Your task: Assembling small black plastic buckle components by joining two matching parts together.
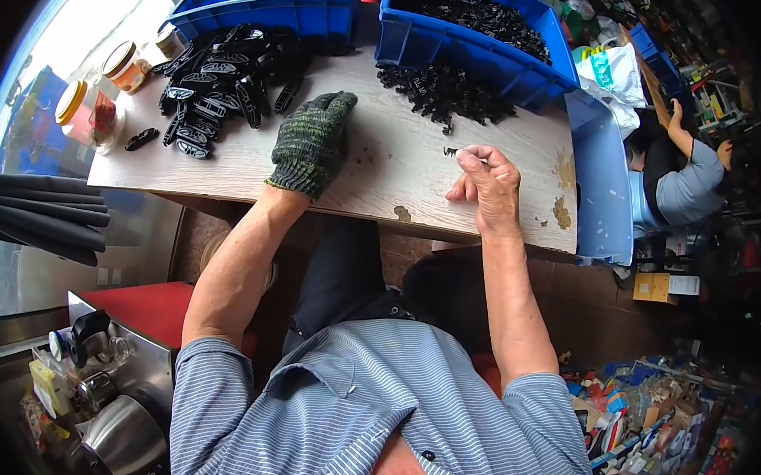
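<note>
My left hand [314,140] wears a dark green knitted glove and rests above the table, its fingers curled closed. What it holds, if anything, is hidden. To its left lies a heap of long black plastic pieces [219,81] with pale oval markings, and one loose black piece [142,139] lies apart. My bare right hand [490,179] pinches a small black plastic part [450,152] between thumb and forefinger, just over the tabletop. Beyond it spreads a pile of small jagged black parts [448,92].
Two blue bins [477,59] [264,13] of black parts stand along the table's far side. Lidded jars [85,111] line the left edge of the worn wooden table [385,172]. A light-blue tub [604,191] adjoins the right edge. Another person [685,175] sits at far right.
</note>
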The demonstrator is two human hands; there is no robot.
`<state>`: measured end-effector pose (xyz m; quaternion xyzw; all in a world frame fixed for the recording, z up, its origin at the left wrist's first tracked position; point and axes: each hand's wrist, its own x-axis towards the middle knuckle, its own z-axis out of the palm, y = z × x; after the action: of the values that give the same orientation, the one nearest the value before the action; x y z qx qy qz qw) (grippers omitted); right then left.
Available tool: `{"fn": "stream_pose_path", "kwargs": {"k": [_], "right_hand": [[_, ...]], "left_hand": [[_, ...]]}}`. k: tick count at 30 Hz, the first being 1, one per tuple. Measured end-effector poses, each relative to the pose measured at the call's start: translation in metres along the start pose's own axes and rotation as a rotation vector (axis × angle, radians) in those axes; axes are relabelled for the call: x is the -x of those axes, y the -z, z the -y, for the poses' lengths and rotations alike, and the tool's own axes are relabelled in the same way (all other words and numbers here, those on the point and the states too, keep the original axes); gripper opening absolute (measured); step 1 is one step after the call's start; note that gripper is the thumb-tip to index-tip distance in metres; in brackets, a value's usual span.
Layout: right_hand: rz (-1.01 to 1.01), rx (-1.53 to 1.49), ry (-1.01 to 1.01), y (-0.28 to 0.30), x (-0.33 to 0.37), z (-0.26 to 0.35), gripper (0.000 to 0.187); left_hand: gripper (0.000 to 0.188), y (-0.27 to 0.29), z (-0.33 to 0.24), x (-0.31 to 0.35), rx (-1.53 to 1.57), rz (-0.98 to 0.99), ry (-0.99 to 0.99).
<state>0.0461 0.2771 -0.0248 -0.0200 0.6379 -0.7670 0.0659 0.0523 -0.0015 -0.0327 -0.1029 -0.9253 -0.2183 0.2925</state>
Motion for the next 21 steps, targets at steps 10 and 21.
{"fn": "stream_pose_path", "kwargs": {"k": [10, 21], "right_hand": [[0.012, -0.018, 0.025, 0.001, 0.001, -0.002, 0.020], [0.018, -0.029, 0.058, 0.003, 0.001, -0.005, 0.021]], "left_hand": [[0.038, 0.000, 0.017, 0.004, 0.054, -0.039, 0.033], [0.019, -0.003, 0.012, 0.002, -0.296, -0.150, 0.075]]}}
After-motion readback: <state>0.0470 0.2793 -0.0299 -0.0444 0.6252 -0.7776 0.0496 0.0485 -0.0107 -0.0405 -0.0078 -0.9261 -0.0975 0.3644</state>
